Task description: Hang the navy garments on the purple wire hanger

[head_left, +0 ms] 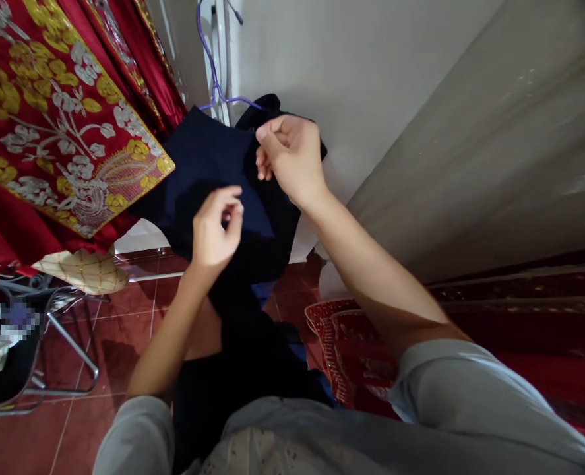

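Dark garment: hangs in front of the person [196, 161], upper middle of the head view; navy panel toward the left, blacker cloth toward the right and below.
Hanger: purple [215, 91], its two arms reaching down to the garment's top edge; hook curves upward beside a white metal frame [221, 63].
Left hand: in front of the garment's lower middle [217, 227]; fingers curled, narrow gap between thumb and forefinger. Touching cloth or just short of it: cannot tell.
Right hand: higher than the left, before the garment's upper right part [292, 155]; fingers folded toward the palm, thumb close to the forefinger, slightly blurred. Whether anything is pinched there: cannot tell.
Forearms: bare, both reaching forward from short grey sleeves [435, 376]; hands apart from each other.
Flowered cloth: red with gold and silver blossoms [69, 142], left of the garment, its pointed corner overlapping the navy panel in this view.
Chair: black seat, metal legs [77, 349], lower left, small items on the seat.
Beaded cloth: red with a patterned border [329, 343], lower right, below the right forearm.
Floor: red tiles, pale joints [119, 359].
Wall: pale [361, 59], behind the garment.
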`<state>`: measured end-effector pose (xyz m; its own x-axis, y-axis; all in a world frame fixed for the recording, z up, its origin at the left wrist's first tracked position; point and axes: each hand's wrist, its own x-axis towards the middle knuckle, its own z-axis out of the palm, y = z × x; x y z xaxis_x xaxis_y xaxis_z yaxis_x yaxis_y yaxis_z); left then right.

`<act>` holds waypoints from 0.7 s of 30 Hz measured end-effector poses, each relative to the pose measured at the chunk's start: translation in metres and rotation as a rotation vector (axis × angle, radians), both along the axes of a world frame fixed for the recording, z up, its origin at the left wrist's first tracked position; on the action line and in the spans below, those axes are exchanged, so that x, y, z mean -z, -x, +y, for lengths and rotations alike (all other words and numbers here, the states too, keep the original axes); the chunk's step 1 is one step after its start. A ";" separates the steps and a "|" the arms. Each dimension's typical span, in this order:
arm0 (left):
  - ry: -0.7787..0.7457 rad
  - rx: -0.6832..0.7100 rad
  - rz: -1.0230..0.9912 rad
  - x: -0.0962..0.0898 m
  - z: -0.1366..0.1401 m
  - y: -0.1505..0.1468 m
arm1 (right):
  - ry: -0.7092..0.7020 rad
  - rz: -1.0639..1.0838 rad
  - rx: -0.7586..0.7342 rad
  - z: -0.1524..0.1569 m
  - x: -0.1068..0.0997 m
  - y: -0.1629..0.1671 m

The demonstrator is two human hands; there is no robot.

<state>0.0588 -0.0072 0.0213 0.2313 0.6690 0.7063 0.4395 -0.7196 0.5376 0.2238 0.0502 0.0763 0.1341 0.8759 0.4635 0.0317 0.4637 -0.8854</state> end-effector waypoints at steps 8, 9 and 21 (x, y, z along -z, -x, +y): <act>-0.237 -0.034 0.208 -0.061 0.057 -0.006 | 0.255 0.233 -0.215 -0.018 -0.007 0.006; -0.257 -0.061 0.229 -0.063 0.060 -0.008 | 0.247 0.236 -0.211 -0.019 -0.008 0.008; -0.324 -0.061 -0.070 -0.082 0.071 -0.002 | 0.250 0.258 -0.189 -0.009 0.043 0.035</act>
